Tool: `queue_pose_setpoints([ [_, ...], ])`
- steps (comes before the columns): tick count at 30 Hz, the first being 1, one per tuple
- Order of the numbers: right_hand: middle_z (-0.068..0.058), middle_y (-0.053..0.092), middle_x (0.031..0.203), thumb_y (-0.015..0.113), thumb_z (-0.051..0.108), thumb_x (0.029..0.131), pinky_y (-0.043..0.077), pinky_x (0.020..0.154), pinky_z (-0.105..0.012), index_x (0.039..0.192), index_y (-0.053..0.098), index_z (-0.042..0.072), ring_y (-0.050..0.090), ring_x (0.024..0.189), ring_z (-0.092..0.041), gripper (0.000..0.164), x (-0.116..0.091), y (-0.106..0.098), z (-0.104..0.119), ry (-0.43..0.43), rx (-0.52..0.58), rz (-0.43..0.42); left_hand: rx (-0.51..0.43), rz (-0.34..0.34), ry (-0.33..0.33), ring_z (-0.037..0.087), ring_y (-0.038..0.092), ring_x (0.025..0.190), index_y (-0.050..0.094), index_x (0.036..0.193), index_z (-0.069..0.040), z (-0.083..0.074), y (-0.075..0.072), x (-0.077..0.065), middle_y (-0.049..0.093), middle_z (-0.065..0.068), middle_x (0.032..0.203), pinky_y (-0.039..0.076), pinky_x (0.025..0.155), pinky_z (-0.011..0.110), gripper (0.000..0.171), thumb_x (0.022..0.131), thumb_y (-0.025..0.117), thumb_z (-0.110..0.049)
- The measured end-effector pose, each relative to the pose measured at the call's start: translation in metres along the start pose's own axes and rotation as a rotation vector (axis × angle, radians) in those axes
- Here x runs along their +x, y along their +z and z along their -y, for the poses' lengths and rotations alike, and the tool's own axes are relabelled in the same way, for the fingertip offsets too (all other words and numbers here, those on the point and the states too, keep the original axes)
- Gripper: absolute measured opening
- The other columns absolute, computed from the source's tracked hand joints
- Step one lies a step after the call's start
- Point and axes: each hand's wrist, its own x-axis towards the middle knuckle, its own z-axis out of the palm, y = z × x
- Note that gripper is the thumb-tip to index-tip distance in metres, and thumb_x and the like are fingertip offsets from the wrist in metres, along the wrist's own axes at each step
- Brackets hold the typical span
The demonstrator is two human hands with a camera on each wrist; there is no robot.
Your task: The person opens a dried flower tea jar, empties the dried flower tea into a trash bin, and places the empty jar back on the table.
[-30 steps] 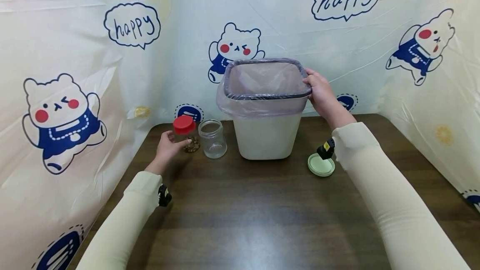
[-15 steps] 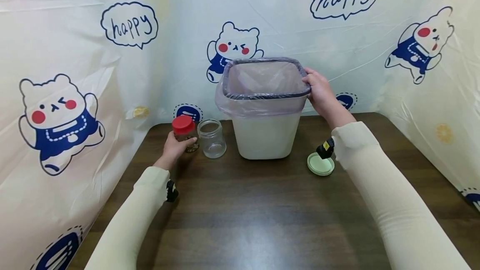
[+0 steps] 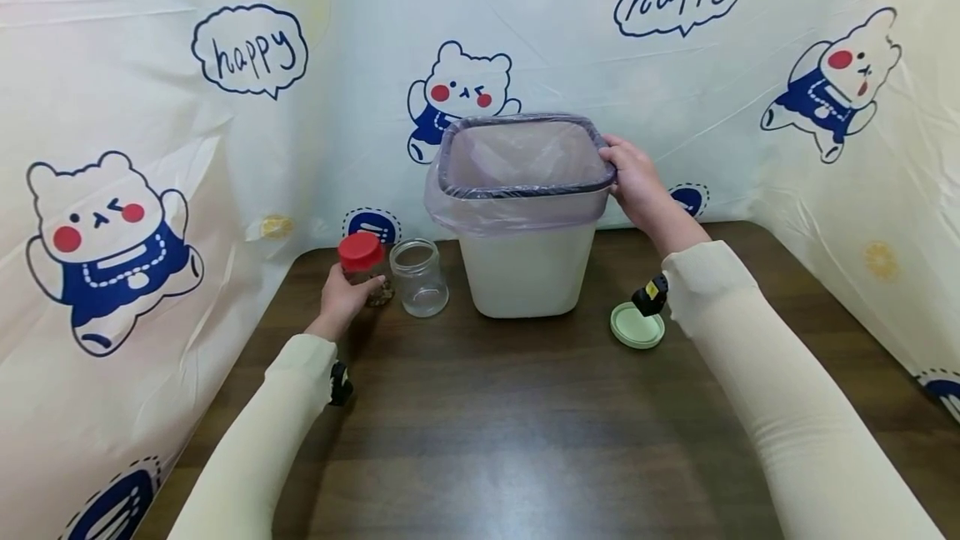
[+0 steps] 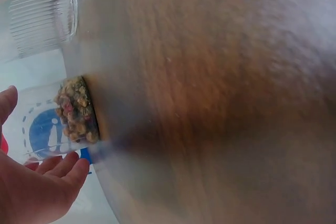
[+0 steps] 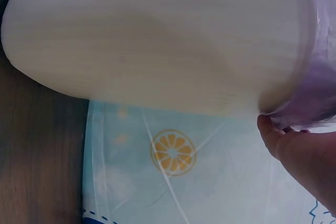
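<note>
A clear jar (image 4: 77, 109) with a red lid (image 3: 361, 251) stands upright at the table's left, with brown and reddish dried bits in its bottom. My left hand (image 3: 342, 301) holds this jar, thumb across its near side and fingers around the other. Right beside it is an uncovered glass jar (image 3: 422, 280) with nothing visible inside. At the back middle stands a pale trash bin (image 3: 528, 269), lined with a translucent purplish bag (image 3: 517, 217) folded over its rim. My right hand (image 3: 637, 186) grips the bin's right rim over the bag; some of its fingers are hidden.
A light green round lid (image 3: 637, 326) lies on the brown wooden table (image 3: 480, 432), to the right of the bin and below my right wrist. A printed curtain (image 3: 570, 65) hangs close behind the bin and along both sides.
My left hand has moved in to the right and closed around the red-lidded jar. The right hand keeps its hold on the bin. The head view has shifted slightly.
</note>
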Motion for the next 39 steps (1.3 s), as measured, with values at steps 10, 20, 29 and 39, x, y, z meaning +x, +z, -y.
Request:
queue_pose_setpoints([
  [10, -0.014, 0.024, 0.156, 0.046, 0.031, 0.103, 0.028, 0.109, -0.028, 0.155, 0.014, 0.003, 0.029, 0.140, -0.019, 0.067, -0.010, -0.006, 0.003, -0.034, -0.016, 0.068, 0.017, 0.030, 0.000, 0.040, 0.035, 0.134, 0.025, 0.146, 0.001, 0.001, -0.006, -0.016, 0.035, 0.024, 0.148, 0.031, 0.107, 0.052, 0.077, 0.090, 0.071, -0.026],
  [20, -0.014, 0.009, 0.161, 0.036, 0.032, 0.106, 0.017, 0.114, -0.034, 0.156, 0.007, 0.008, 0.014, 0.146, -0.022, 0.063, -0.018, -0.013, 0.010, 0.021, -0.053, 0.053, 0.063, 0.096, 0.015, 0.041, 0.037, 0.132, 0.028, 0.142, 0.003, 0.004, -0.013, -0.031, 0.037, 0.026, 0.144, 0.032, 0.106, 0.054, 0.074, 0.090, 0.071, -0.028],
  [29, -0.017, 0.009, 0.160, 0.037, 0.031, 0.106, 0.020, 0.114, -0.033, 0.156, 0.004, 0.006, 0.016, 0.145, -0.021, 0.065, -0.022, -0.018, 0.007, -0.005, -0.041, 0.043, 0.059, 0.120, 0.054, 0.040, 0.042, 0.128, 0.029, 0.143, 0.003, 0.005, -0.010, -0.041, 0.042, 0.025, 0.141, 0.035, 0.105, 0.052, 0.075, 0.089, 0.072, -0.026],
  [39, -0.019, 0.007, 0.160, 0.037, 0.031, 0.106, 0.021, 0.114, -0.035, 0.155, 0.002, 0.005, 0.017, 0.145, -0.023, 0.066, -0.027, -0.022, 0.003, 0.000, -0.039, 0.060, 0.034, 0.164, 0.080, 0.039, 0.045, 0.126, 0.034, 0.138, 0.002, 0.005, -0.005, -0.060, 0.046, 0.023, 0.137, 0.036, 0.104, 0.052, 0.070, 0.088, 0.074, -0.024],
])
